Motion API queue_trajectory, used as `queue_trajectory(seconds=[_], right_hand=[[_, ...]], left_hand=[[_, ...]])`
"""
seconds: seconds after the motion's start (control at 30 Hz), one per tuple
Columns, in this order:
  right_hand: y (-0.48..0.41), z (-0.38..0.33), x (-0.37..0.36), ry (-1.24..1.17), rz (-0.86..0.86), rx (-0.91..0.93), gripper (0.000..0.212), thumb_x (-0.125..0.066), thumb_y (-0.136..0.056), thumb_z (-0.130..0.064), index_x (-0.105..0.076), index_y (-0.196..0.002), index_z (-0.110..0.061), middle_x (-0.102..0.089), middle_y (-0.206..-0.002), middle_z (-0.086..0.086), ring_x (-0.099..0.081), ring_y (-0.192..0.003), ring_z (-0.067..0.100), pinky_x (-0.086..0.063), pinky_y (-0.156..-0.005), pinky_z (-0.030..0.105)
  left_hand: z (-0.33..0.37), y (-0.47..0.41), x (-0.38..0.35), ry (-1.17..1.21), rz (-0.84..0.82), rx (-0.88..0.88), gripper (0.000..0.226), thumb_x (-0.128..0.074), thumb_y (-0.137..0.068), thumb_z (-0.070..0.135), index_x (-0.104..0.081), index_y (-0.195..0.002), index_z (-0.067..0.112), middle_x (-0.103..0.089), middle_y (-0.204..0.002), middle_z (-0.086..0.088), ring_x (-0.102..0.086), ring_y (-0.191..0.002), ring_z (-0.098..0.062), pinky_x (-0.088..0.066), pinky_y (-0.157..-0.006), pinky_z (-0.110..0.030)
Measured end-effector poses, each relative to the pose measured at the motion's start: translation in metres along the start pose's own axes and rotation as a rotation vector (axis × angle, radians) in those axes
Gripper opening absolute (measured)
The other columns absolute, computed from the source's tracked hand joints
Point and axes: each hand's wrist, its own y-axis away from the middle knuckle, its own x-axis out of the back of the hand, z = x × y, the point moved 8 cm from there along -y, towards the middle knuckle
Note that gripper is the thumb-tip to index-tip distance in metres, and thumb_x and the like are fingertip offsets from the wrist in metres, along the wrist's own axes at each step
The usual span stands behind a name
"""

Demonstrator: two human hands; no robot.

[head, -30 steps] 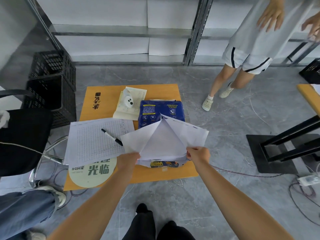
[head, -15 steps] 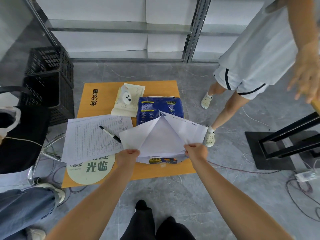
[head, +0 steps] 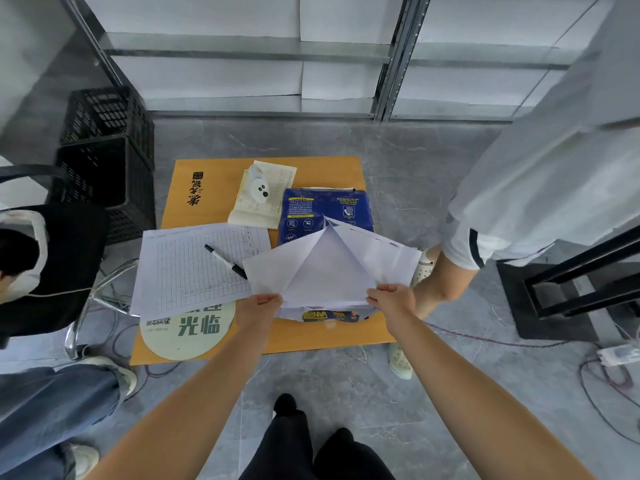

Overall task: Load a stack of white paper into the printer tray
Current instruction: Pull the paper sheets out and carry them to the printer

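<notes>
Grey stone floor [head: 346,375] carries a low orange table [head: 311,174], with metal shelving [head: 391,64] against the wall beyond it. Item one: my left hand [head: 258,310], fingers pinched on the near left corner of the white paper wrapper flaps [head: 329,268]. Item two: my right hand [head: 391,301], fingers clamped on the near right corner of the same flaps, which splay open and upward between the two hands. Item three: the blue paper ream pack [head: 311,209], lying on the table just beyond my fingertips, its near end showing below the flaps between my knuckles. Item four: a ruled form sheet [head: 187,265], left of my left fingers, with a black marker [head: 225,261] lying on it. Item five: a round green-lettered card [head: 187,330], near my left wrist, partly under the form. Item six: a second person's white shorts [head: 464,244], right of my right hand.
</notes>
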Motion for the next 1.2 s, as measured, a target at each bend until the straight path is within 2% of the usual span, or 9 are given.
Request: queue_trajectory(seconds=[0.13,0.2,0.33,0.47,0.53,0.77,0.9,1.07,1.2], right_hand=[[-0.005,0.004,0.001,-0.092,-0.049,-0.041,0.020,-0.074,-0.074,0.007,-0.060,-0.081,-0.005,-0.066,-0.074,0.010,-0.069,-0.074,0.027,-0.057,-0.081,0.034],[-0.001,0.009,0.000,-0.117,-0.125,-0.031,0.020,-0.074,-0.075,0.007,-0.061,-0.086,-0.002,-0.066,-0.077,0.012,-0.067,-0.071,0.023,-0.054,-0.072,0.029],[0.015,0.030,0.005,-0.225,-0.226,-0.044,0.017,-0.069,-0.078,0.014,-0.061,-0.085,0.001,-0.063,-0.077,0.013,-0.064,-0.071,0.021,-0.056,-0.074,0.029],[0.027,0.032,0.009,-0.305,-0.344,-0.060,0.026,-0.064,-0.079,0.018,-0.061,-0.102,0.004,-0.067,-0.093,0.018,-0.067,-0.078,0.022,-0.061,-0.068,0.024],[0.030,0.030,0.012,-0.292,-0.380,-0.064,0.036,-0.060,-0.080,0.021,-0.058,-0.111,0.005,-0.067,-0.099,0.018,-0.067,-0.081,0.023,-0.060,-0.060,0.020],[0.035,0.023,0.008,0.086,-0.429,-0.064,0.042,-0.069,-0.082,-0.006,-0.057,-0.122,-0.001,-0.069,-0.092,0.006,-0.070,-0.071,0.014,-0.057,-0.060,0.026],[0.041,0.019,-0.004,0.210,-0.415,0.015,0.019,-0.055,-0.096,-0.017,-0.063,-0.111,-0.009,-0.068,-0.113,0.012,-0.065,-0.085,0.016,-0.051,-0.060,0.024],[0.053,0.043,-0.009,0.167,-0.503,-0.048,0.033,-0.057,-0.092,-0.003,-0.054,-0.125,-0.009,-0.065,-0.116,0.005,-0.065,-0.093,0.017,-0.056,-0.066,0.027],[0.055,0.055,-0.005,0.177,-0.567,-0.111,0.056,-0.066,-0.076,-0.013,-0.054,-0.131,-0.015,-0.069,-0.123,0.007,-0.067,-0.109,0.028,-0.059,-0.077,0.038]], left_hand=[[-0.002,-0.006,0.003,-0.122,-0.077,-0.021,0.008,-0.061,-0.082,0.017,-0.063,-0.075,0.014,-0.066,-0.080,-0.007,-0.057,-0.067,-0.021,-0.050,-0.064,-0.034],[-0.007,0.000,0.010,-0.195,-0.004,-0.061,0.021,-0.054,-0.084,0.017,-0.053,-0.065,0.010,-0.051,-0.065,-0.009,-0.042,-0.055,-0.020,-0.033,-0.051,-0.031],[-0.034,0.013,0.007,-0.045,0.022,-0.066,0.028,-0.052,-0.084,0.023,-0.049,-0.059,0.013,-0.045,-0.064,-0.010,-0.038,-0.060,-0.020,-0.029,-0.059,-0.037],[-0.038,0.006,-0.011,0.320,-0.139,0.082,0.013,-0.059,-0.087,0.012,-0.068,-0.081,0.005,-0.070,-0.094,-0.014,-0.067,-0.094,-0.027,-0.055,-0.087,-0.038],[-0.037,0.007,-0.024,0.411,-0.216,0.160,0.016,-0.062,-0.089,0.013,-0.062,-0.102,0.003,-0.066,-0.105,-0.015,-0.065,-0.103,-0.030,-0.056,-0.085,-0.035],[-0.037,0.017,-0.007,0.116,-0.185,-0.066,0.030,-0.062,-0.091,0.026,-0.069,-0.105,0.001,-0.066,-0.074,-0.004,-0.060,-0.064,-0.017,-0.049,-0.073,-0.034],[-0.063,0.032,-0.001,0.208,-0.335,0.007,0.026,-0.063,-0.092,0.025,-0.067,-0.102,0.002,-0.068,-0.094,-0.008,-0.065,-0.079,-0.019,-0.052,-0.092,-0.038],[-0.079,0.032,0.004,0.399,-0.517,0.119,0.019,-0.057,-0.094,0.010,-0.061,-0.107,-0.003,-0.061,-0.120,-0.024,-0.061,-0.097,-0.026,-0.053,-0.084,-0.036],[-0.040,0.036,-0.007,0.403,-0.661,0.013,0.036,-0.046,-0.098,0.015,-0.052,-0.134,0.019,-0.064,-0.129,-0.008,-0.058,-0.119,-0.028,-0.043,-0.104,-0.056]])
